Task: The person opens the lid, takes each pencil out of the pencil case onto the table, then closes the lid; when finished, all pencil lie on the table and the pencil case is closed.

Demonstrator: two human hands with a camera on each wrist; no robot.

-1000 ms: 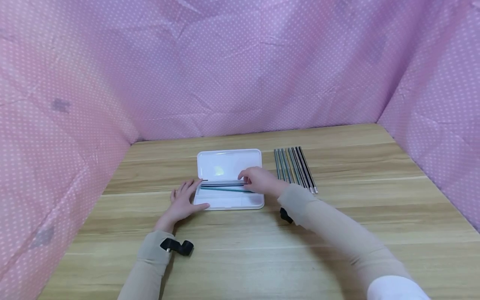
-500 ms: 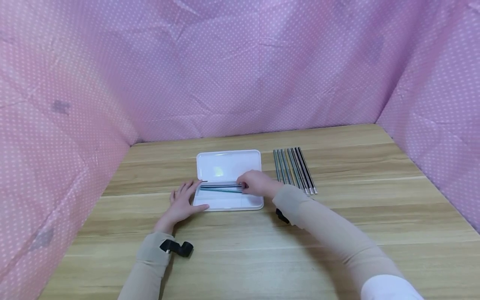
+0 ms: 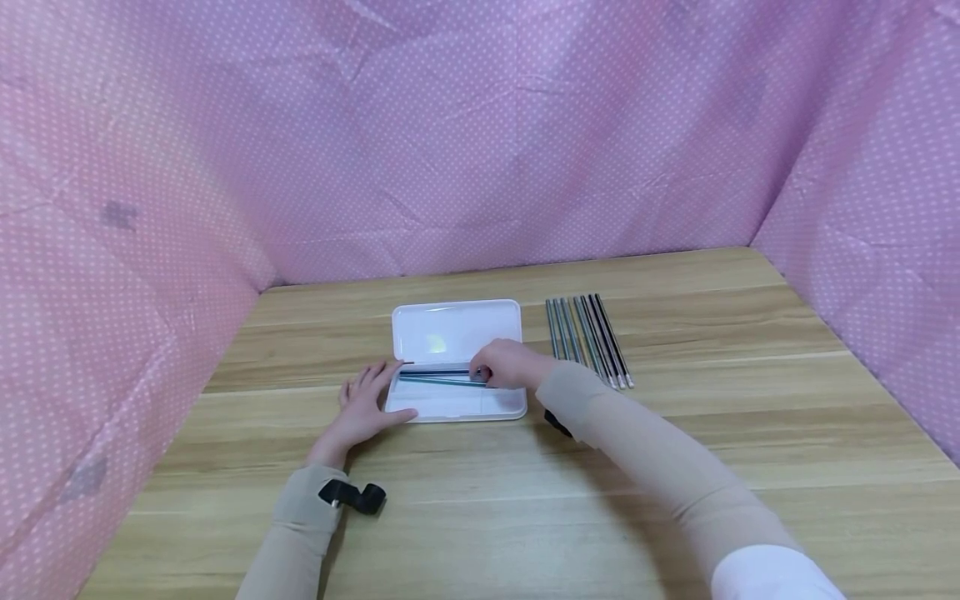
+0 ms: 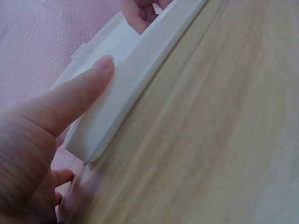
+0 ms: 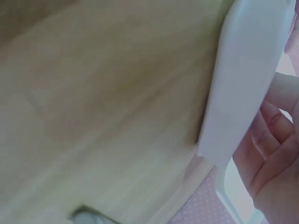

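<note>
A white pencil case (image 3: pixel 450 407) lies open on the table, its lid (image 3: pixel 457 329) folded back. In it are dark pencils (image 3: pixel 442 372) along the hinge side and a teal pencil (image 3: pixel 442 381) lying slightly aslant in front of them. My left hand (image 3: pixel 365 410) spans the case's left end, thumb straight over the front rim and fingertips at the back corner. My right hand (image 3: pixel 510 364) reaches in from the right with curled fingers and pinches the right end of the teal pencil; the fingertips are hidden in the head view. The right wrist view shows those fingers behind the case wall (image 5: pixel 243 79).
To the right of the case, several pencils (image 3: pixel 588 337) lie side by side in a row, dark, teal and one yellowish, partly behind the right forearm. A wooden table (image 3: pixel 465 517) carries everything. Pink dotted cloth (image 3: pixel 480 150) hangs around its back and sides.
My right hand has shifted slightly left inside the case, its fingers curling in closer over the pencils' right ends. The left hand stays at the case's left end.
</note>
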